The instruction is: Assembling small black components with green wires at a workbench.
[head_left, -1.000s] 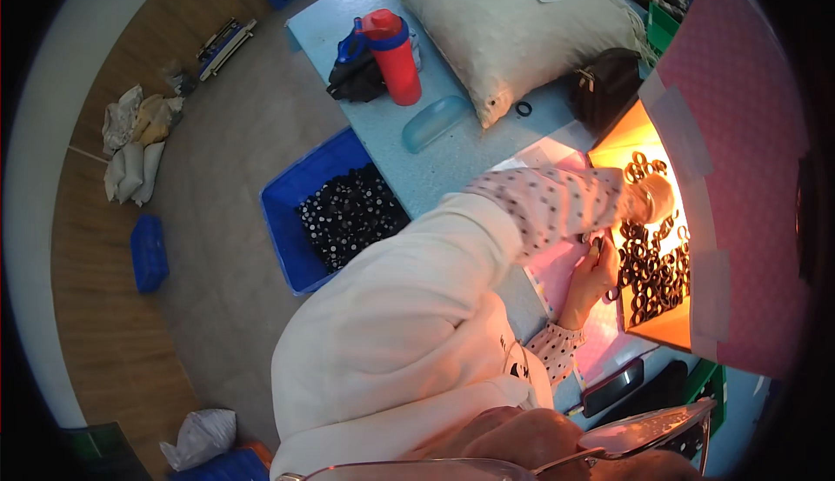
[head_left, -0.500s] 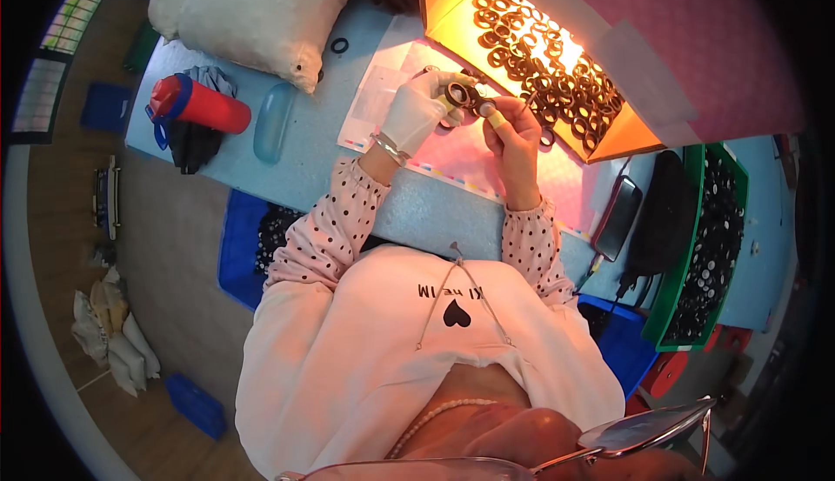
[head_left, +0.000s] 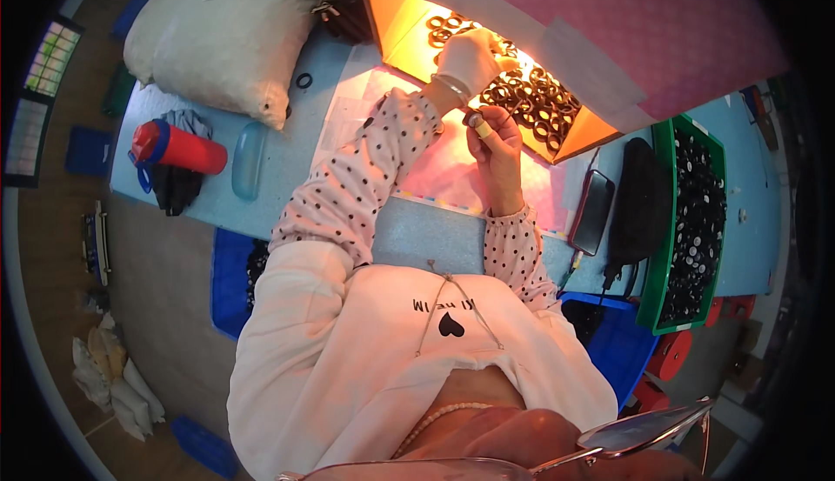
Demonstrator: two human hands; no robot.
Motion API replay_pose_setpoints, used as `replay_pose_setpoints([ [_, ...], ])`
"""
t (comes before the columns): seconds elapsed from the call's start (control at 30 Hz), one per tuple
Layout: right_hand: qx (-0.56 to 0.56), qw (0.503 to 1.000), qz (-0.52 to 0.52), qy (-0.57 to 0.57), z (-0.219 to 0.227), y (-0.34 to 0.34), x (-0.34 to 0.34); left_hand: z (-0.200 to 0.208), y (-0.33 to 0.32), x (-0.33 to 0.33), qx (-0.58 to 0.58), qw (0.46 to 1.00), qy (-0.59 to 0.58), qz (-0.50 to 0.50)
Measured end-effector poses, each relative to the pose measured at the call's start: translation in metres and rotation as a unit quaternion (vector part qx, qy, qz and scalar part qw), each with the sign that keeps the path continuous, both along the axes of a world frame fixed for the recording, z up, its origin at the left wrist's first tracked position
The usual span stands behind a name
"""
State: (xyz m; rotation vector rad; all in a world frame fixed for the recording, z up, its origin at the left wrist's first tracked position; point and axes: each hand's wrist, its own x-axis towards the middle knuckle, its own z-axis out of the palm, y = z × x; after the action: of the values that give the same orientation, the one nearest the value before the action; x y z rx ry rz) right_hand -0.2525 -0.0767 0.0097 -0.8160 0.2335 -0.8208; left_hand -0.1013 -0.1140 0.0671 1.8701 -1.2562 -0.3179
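My left hand, in a pale glove with a bracelet at the wrist, reaches over the pile of dark rings inside the brightly lit box. Its fingertips blur into the glare, so what they touch is hard to see. Below the box opening, my right hand is closed in a pinch, a yellow cover on its thumb. Between the thumb and fingers sits a small black ring. Pink paper lies on the table beneath my hands.
The lit box's pink lid overhangs the pile. Left are a white sack, a red bottle, a blue case and a lone black ring. Right are a phone, a black pouch and a green crate of small dark pieces.
My left hand has moved away from my right, up into the lit box over the rings. My right hand stays below the opening, still pinching. The whole view has shifted somewhat.
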Motion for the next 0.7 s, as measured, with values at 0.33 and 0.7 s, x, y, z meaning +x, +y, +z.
replay_pose_setpoints([
  [0.33,-0.002,0.998,-0.061,0.005,0.004,-0.005,0.0,-0.012,0.106,-0.011,-0.035,0.871,0.49,-0.011],
  [0.7,-0.205,0.965,-0.061,0.151,0.003,0.03,0.008,-0.03,0.171,-0.023,-0.122,0.897,0.422,0.036],
])
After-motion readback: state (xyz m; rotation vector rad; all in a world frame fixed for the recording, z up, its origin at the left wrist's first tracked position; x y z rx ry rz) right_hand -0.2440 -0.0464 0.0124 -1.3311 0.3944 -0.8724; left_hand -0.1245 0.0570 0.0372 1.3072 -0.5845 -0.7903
